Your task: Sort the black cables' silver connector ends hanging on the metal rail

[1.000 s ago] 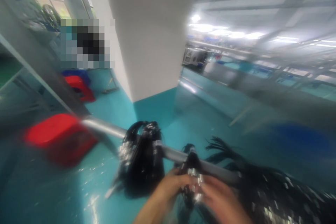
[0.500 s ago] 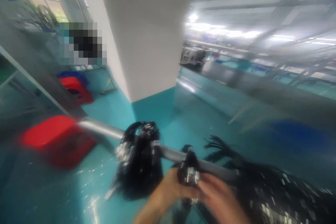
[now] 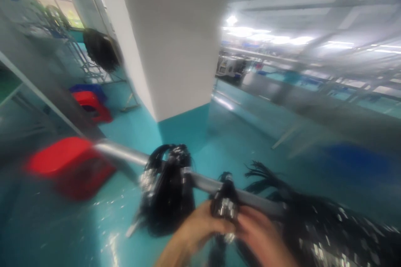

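Below the middle of the head view, a bundle of thin black cables with shiny patches hangs over a round metal rail. My left hand grips it from the left, its thumb across the front. From the other side my right hand closes on the same bundle; its fingertips are blurred and partly hidden. Left of my hands, a thicker black cable bundle is draped over the rail. A large mass of black cables with glinting ends lies to the right, close to my right hand.
A white pillar with a teal base rises beyond the rail. Red stools stand at left, beside a grey metal post. A dark bundle hangs farther back. Blurred workbenches and a blue object are at right.
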The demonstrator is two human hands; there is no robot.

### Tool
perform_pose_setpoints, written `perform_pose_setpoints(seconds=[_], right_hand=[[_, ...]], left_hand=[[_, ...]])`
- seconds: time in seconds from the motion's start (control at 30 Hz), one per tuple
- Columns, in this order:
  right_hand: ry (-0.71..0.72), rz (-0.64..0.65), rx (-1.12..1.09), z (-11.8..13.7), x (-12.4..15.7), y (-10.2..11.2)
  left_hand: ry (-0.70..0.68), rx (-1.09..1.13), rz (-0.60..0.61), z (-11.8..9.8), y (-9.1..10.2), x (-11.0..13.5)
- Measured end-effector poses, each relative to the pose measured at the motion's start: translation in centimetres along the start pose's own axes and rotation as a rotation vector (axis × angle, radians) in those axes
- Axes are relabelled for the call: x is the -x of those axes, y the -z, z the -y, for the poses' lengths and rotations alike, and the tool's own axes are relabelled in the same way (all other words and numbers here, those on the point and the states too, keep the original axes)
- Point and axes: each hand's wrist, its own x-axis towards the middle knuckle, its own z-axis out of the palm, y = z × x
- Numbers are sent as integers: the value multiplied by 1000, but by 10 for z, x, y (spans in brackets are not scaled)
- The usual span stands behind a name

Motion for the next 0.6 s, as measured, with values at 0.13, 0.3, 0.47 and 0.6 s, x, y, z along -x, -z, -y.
perform_pose_setpoints(seconds=[0.13, 0.3, 0.47, 0.6], right_hand=[[0, 3, 6, -4, -3, 0], [-8, 29, 7, 2, -1, -2], [-16, 43, 36, 7, 1, -4], [1, -84, 69, 0, -1, -5]], left_hand=[[8, -10, -68, 3, 3, -2], [74, 59, -59, 4, 6, -5], [126, 168, 30, 0, 6, -4], [77, 80, 27, -3, 1, -3]])
